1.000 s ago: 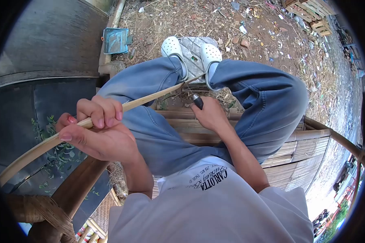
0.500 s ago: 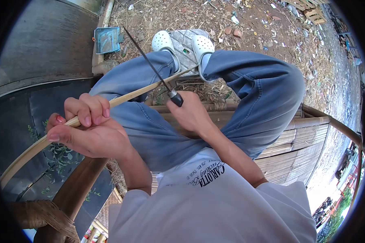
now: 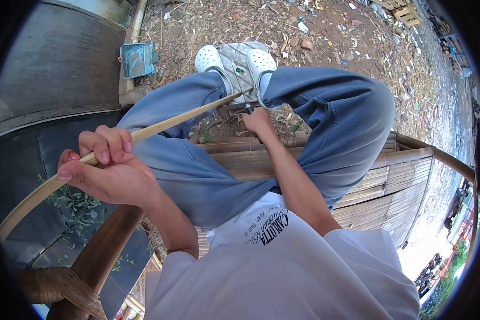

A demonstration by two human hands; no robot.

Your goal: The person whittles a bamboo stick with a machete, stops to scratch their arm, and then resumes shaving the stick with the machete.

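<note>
A long pale bamboo strip (image 3: pixel 177 118) runs from the lower left, across my left thigh, to a thin far end near the shoes. My left hand (image 3: pixel 109 168) is closed around it, thumb on one side and fingers curled over the other. Between my knees, my right hand (image 3: pixel 260 121) is wrapped around the black handle of a knife (image 3: pixel 249 109). Its dark, narrow blade points away from me and overlaps the far end of the strip in this view. Most of the handle is hidden in my fist.
My white clogs (image 3: pixel 261 61) rest on a grey patterned slab (image 3: pixel 234 53). I sit on a bamboo bench (image 3: pixel 389 178) with a thick pole (image 3: pixel 98 250) at the left. A blue dustpan-like tray (image 3: pixel 137 60) lies beside the dark wall panel (image 3: pixel 53 58). Litter covers the ground ahead.
My right hand has moved forward and away from me with the knife, toward the strip's far end. The left hand keeps its grip on the strip, and the view has shifted slightly.
</note>
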